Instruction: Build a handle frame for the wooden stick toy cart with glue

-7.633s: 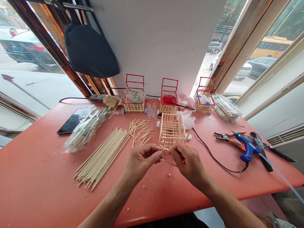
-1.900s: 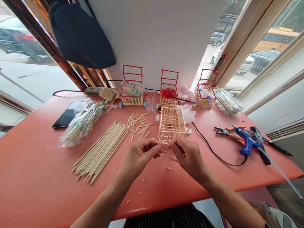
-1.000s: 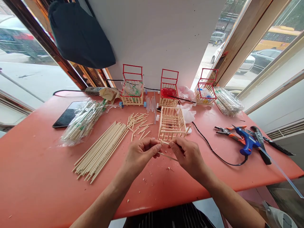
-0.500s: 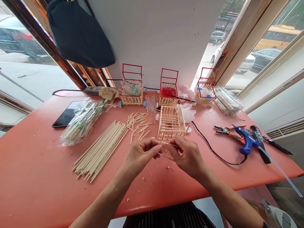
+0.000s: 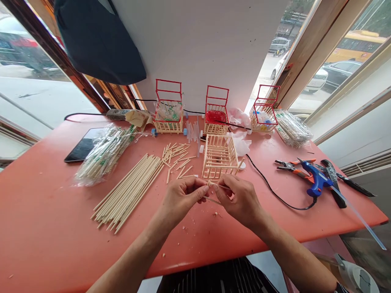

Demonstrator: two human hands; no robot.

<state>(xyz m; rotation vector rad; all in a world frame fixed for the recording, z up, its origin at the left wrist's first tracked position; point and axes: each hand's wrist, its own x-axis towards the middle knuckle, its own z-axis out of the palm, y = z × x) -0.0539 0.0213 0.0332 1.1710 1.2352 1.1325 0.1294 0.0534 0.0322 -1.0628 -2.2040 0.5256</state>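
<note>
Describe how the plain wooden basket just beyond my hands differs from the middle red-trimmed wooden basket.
The plain wooden basket is pale throughout; the red-trimmed wooden basket has red along its top.
The red-trimmed one has an upright red frame; the plain one shows none.
The plain one looks wider than the red-trimmed one, though it's nearer.
Both have slatted sides.

- Held stick (image 5: 213, 200): pale wood, matt.
- Tabletop (image 5: 55, 215): smooth, faintly glossy.
- Stick packet wrapper (image 5: 104, 158): clear plastic, crinkled, glossy.
- Glue gun (image 5: 319, 181): smooth blue plastic.

Both hands (image 5: 180, 197) pinching thin sticks (image 5: 213, 200) near wooden basket (image 5: 220, 166), red table (image 5: 61, 219).
</note>
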